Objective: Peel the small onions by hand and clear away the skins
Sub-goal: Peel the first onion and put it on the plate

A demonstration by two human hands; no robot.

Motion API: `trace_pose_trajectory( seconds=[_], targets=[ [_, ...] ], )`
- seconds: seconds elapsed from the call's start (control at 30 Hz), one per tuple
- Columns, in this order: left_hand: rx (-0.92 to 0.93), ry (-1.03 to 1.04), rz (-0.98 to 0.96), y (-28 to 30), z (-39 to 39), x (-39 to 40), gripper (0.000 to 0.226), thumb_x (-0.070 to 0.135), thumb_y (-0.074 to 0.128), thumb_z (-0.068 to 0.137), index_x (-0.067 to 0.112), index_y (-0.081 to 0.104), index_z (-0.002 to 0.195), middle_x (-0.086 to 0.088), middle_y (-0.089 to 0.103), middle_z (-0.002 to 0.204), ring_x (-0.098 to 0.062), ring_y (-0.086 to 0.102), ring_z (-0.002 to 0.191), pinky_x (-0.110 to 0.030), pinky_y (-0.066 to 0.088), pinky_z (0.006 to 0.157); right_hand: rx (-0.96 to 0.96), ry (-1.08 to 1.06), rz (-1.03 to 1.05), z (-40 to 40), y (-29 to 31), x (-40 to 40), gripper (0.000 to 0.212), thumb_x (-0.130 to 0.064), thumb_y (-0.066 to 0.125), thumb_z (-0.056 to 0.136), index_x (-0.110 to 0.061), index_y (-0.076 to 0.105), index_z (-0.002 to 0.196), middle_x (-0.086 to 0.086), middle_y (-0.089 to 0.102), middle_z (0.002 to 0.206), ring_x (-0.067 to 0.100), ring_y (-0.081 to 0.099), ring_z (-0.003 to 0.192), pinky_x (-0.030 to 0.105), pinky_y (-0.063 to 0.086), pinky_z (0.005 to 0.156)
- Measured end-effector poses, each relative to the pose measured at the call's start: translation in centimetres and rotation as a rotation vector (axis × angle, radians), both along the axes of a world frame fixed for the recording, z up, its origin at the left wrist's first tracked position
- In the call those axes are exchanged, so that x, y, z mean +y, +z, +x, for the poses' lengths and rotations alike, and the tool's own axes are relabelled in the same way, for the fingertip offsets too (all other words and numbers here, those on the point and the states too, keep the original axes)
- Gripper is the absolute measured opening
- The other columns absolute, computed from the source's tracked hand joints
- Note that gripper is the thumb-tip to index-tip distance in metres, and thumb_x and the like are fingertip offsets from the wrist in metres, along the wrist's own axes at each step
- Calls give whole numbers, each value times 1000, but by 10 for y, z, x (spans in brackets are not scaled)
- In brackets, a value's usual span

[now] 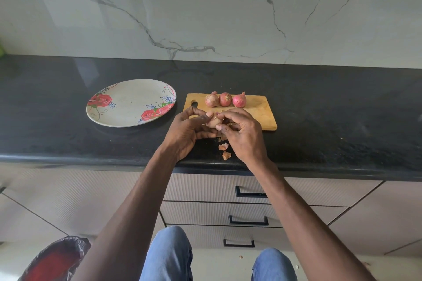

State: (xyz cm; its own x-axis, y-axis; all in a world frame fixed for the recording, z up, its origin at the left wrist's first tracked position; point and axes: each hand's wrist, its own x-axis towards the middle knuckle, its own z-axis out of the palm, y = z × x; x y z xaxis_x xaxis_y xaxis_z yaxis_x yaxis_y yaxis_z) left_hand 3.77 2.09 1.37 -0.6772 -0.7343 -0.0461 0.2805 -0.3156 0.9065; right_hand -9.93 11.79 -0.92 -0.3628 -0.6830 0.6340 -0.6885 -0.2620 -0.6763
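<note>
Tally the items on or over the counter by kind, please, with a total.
Onions: 4, three on the board, one held in both hands
Skin scraps on the counter: 2
Plate: 1
Board: 1
Total: 8

plate [127, 107] left of board [258, 109]; 3 onions [225, 99] on board

Onion [212, 122] half-hidden by fingers [230, 118]
</note>
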Motion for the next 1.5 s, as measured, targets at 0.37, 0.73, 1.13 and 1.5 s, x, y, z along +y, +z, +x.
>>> trace_pose_trajectory(
  seconds=[0.37,0.73,1.13,1.5],
  targets=[
    [-14,4,1,2,0,1,12,3,64,93,6,53,87,-19,71,82,-26,71,60,-28,60,53,144,-77,-50,4,-4,1,19,6,75,82,-1,76,100,6,67,100,11,63,92,14,52,83],
    [-28,0,-47,2,1,1,14,1,64,93,6,53,86,-19,71,81,-25,71,59,-29,61,54,140,-78,-13,5,-2,0,26,5,75,82,0,75,108,7,68,101,14,64,93,12,52,84],
    [-2,11,13,3,-1,4,16,9,67,89,6,51,91,-23,71,83,-28,73,63,-28,59,52,48,-104,50,4,1,1,12,3,70,87,-6,66,93,1,67,96,13,64,90,28,56,81],
    [54,-87,25,0,-2,4,43,-2,66,83,-2,53,124,-18,71,112,-33,69,108,-44,56,97,-247,-178,122,-3,6,-3,14,-21,80,84,-10,80,93,-1,71,93,8,66,88,21,53,77]
  ],
)
